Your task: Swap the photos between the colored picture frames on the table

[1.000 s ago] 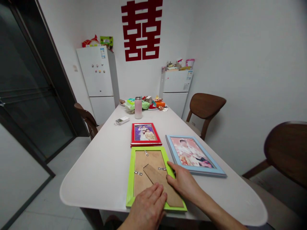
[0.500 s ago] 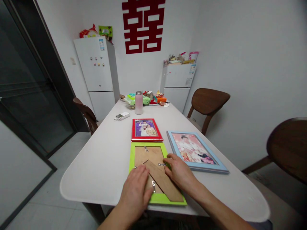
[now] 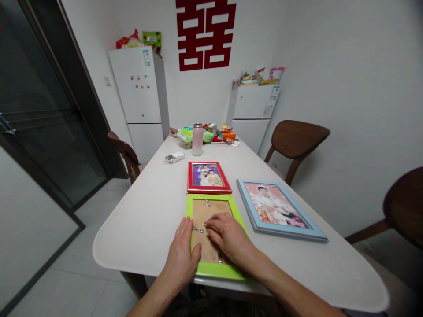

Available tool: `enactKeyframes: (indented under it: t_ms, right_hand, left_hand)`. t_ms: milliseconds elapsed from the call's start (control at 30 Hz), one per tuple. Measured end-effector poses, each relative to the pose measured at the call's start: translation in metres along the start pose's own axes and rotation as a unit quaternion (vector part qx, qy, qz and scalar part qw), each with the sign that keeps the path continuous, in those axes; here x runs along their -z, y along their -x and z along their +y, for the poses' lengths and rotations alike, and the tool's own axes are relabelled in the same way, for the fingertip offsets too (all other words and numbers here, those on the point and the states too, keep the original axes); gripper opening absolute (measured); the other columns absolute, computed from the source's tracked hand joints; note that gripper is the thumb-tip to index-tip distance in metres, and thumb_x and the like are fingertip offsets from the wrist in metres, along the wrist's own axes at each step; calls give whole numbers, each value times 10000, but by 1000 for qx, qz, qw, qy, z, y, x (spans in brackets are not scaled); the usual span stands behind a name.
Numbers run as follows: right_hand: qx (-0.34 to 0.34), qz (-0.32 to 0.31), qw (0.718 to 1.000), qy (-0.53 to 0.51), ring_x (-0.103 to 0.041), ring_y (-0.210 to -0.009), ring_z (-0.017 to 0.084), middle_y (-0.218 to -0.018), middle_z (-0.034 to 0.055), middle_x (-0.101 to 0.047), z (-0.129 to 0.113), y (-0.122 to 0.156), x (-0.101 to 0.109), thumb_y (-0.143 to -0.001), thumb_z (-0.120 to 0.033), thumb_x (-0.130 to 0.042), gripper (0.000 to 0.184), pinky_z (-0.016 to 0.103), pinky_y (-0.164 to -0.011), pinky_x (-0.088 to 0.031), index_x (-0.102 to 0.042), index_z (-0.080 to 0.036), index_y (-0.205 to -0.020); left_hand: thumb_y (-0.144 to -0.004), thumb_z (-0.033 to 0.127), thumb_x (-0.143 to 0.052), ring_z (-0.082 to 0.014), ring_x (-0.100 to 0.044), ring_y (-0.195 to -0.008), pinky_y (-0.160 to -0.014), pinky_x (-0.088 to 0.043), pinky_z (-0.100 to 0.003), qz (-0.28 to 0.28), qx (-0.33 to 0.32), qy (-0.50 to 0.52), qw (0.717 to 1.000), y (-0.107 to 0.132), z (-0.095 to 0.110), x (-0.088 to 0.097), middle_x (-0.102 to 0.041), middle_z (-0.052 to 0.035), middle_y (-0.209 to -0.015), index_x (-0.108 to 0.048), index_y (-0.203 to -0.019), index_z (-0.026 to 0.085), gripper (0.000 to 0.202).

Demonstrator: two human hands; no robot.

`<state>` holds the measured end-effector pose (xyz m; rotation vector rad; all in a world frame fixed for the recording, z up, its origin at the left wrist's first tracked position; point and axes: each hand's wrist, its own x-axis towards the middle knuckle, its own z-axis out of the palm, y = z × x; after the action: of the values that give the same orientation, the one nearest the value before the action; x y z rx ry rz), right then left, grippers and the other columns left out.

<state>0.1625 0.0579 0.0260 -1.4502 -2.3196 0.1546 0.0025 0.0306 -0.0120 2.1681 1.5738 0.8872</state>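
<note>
at the near edge of the white bench lies the green frame, face down, with its brown backing up. our left hand rests flat on the left border of the frame, thumb on the backing; its grip is open and holds nothing. our right hand lies on the backing with bent fingers, the fingertips at a small metal clip; we cannot tell if this grip pinches the clip or only touches it. just behind the green frame, on the far side, lies a red frame. a blue frame lies to the right, apart.
</note>
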Motion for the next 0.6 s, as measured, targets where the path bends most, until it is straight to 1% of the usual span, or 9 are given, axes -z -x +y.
enactKeyframes:
  t_ms: [67, 133, 300, 400, 500, 567, 600]
  right_hand:
    - [14, -32, 999, -9, -476, -774, 150, -772, 49, -563, -15, -10, -6, -769, -242, -449, 185, 250, -698, -346, -619, -182, -729]
    - [4, -43, 999, -1, -474, -757, 152, -739, 56, -555, -23, -18, -11, -767, -244, -455, 192, 252, -682, -343, -608, -168, -678]
    - [-13, -29, 999, 1, -473, -783, 165, -769, 74, -560, -25, -26, -23, -778, -217, -433, 188, 266, -720, -338, -599, -153, -717]
    - [-27, -16, 1000, 0, -478, -779, 175, -759, 80, -576, -24, -28, -26, -760, -190, -447, 165, 276, -726, -344, -598, -140, -716]
    - [-18, -20, 999, -33, -493, -773, 162, -753, 67, -591, -18, -28, -19, -751, -197, -464, 157, 260, -720, -360, -612, -143, -746]
    - [8, -30, 996, -88, -500, -797, 147, -799, 57, -595, -11, -22, -8, -749, -190, -464, 175, 249, -745, -366, -616, -154, -828]
    - [28, -44, 992, -115, -500, -824, 142, -841, 54, -592, -7, -17, 0, -740, -173, -467, 192, 249, -767, -365, -616, -165, -860]
  left_hand:
    - [-707, 140, -392, -227, -300, -1196, -989, -268, -409, 2, -5, -7, 1000, 0, -1, -1, -359, -191, -1276, -343, -1203, 13, 514]
    - [-699, 114, -371, -220, -304, -1195, -989, -271, -408, 4, -9, -12, 1000, 0, -1, -1, -365, -183, -1274, -345, -1204, 23, 515]
    - [-652, 48, -341, -225, -304, -1194, -997, -262, -395, -3, -8, -18, 1000, -2, -1, -2, -371, -204, -1264, -364, -1185, -20, 538]
    - [-639, 27, -327, -221, -302, -1195, -999, -257, -397, -6, -10, -20, 1000, -3, 0, -2, -367, -203, -1267, -361, -1186, -22, 551]
    - [-630, 23, -331, -220, -302, -1195, -997, -261, -399, -6, -3, -15, 1000, -3, 1, -1, -364, -197, -1271, -349, -1196, -10, 567]
    - [-632, 28, -336, -222, -301, -1195, -996, -263, -401, -5, 3, -11, 1000, -2, 2, -1, -363, -194, -1273, -352, -1197, -1, 565]
    - [-634, 32, -339, -223, -302, -1195, -997, -263, -401, -4, 5, -9, 1000, -2, 2, 0, -364, -191, -1273, -354, -1196, 3, 563]
